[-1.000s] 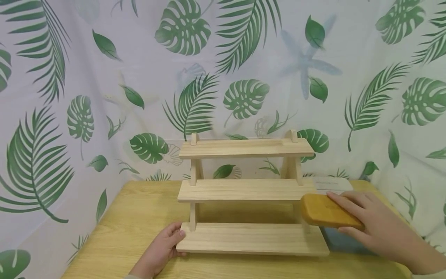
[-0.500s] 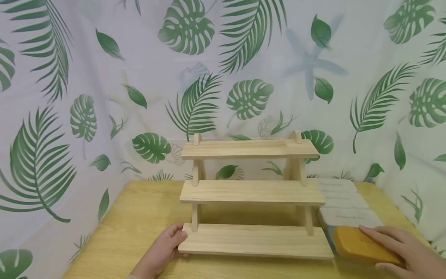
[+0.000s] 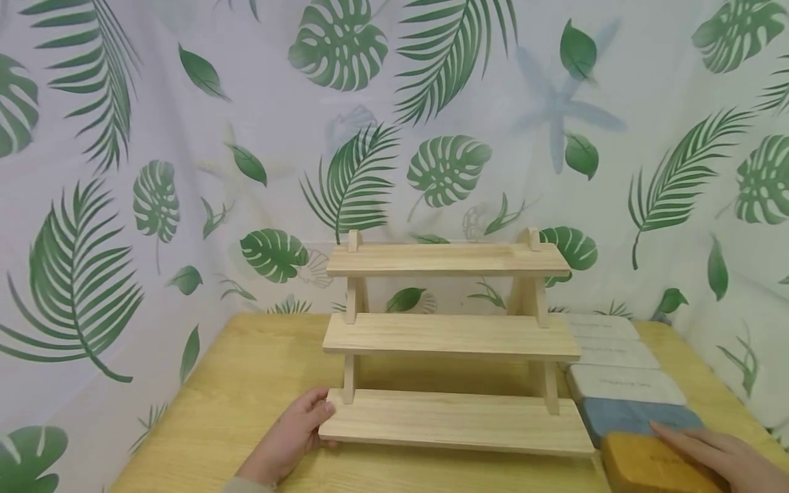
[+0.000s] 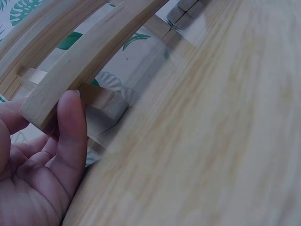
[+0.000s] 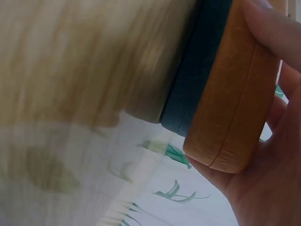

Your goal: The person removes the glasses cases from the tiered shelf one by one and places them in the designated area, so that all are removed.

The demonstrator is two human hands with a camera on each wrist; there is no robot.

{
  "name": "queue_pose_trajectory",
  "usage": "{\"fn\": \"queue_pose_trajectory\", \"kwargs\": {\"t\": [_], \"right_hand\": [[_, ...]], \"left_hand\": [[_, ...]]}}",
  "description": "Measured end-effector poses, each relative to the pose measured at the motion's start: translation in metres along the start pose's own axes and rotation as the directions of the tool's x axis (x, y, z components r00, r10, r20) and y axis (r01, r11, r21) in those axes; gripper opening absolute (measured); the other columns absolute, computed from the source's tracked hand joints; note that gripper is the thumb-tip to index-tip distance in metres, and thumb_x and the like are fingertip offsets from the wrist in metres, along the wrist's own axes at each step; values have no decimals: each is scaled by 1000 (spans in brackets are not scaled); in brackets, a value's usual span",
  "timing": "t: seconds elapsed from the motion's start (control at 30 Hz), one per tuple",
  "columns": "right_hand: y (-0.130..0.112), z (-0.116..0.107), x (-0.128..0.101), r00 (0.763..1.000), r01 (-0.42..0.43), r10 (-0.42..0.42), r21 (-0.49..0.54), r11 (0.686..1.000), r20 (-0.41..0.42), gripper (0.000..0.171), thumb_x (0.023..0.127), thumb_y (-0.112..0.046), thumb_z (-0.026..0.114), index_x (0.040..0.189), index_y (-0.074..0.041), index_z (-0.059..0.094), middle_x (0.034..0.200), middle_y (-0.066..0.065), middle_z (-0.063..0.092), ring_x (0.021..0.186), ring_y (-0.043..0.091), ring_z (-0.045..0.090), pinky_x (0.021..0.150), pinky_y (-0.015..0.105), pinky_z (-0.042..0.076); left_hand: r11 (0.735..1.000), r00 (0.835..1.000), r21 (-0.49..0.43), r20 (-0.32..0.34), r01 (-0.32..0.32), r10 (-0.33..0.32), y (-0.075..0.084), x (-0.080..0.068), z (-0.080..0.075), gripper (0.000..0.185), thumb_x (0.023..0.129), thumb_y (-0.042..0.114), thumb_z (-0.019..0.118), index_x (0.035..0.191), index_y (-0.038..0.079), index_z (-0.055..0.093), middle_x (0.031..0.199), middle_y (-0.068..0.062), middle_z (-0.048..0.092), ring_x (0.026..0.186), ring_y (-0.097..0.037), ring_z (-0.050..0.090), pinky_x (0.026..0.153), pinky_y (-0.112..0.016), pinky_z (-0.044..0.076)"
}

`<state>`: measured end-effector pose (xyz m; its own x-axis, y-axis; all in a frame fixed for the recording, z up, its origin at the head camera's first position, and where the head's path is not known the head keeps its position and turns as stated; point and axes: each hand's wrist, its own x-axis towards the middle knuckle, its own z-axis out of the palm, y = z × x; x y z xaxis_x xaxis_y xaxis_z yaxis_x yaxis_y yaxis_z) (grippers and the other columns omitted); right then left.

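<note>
A three-tier wooden display stand [image 3: 453,335] stands on the table. My left hand [image 3: 292,431] grips the left end of its bottom shelf [image 4: 70,77], with the thumb on one face and the fingers around the other. At the lower right, my right hand [image 3: 727,457] holds a rounded, leather-look yellow-orange case [image 5: 233,101] with a seam along its side. That case sits at the near end of a row, right beside a blue case [image 3: 637,416]. In the right wrist view, the thumb lies along one side of it and fingers wrap behind.
Behind the blue case, several pale grey-white cases [image 3: 625,385] run back in a row along the stand's right side. The wooden table [image 3: 246,370] extends to the left of the stand. A leaf-printed curtain [image 3: 203,137] hangs close behind and at both sides.
My right hand has carried the yellow-orange case from beside the stand's middle shelf down and right to the near end of the row, uncovering the blue case. My left hand keeps its grip.
</note>
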<state>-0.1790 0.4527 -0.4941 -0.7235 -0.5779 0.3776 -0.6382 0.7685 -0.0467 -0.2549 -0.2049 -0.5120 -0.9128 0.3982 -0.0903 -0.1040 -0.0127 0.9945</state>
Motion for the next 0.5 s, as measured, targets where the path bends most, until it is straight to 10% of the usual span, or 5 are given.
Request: {"fn": "queue_pose_trajectory", "kwargs": {"t": [0.5], "right_hand": [[0, 13, 2, 995, 74, -72, 29, 997, -76, 104, 50, -49, 99, 141, -18, 61, 104, -11, 57, 85, 1, 54, 58, 24, 46]], "left_hand": [[1000, 1000, -3, 2, 1, -1, 1, 0, -2, 66, 108, 33, 52, 153, -8, 26, 137, -22, 54, 109, -32, 63, 79, -36, 57]]}}
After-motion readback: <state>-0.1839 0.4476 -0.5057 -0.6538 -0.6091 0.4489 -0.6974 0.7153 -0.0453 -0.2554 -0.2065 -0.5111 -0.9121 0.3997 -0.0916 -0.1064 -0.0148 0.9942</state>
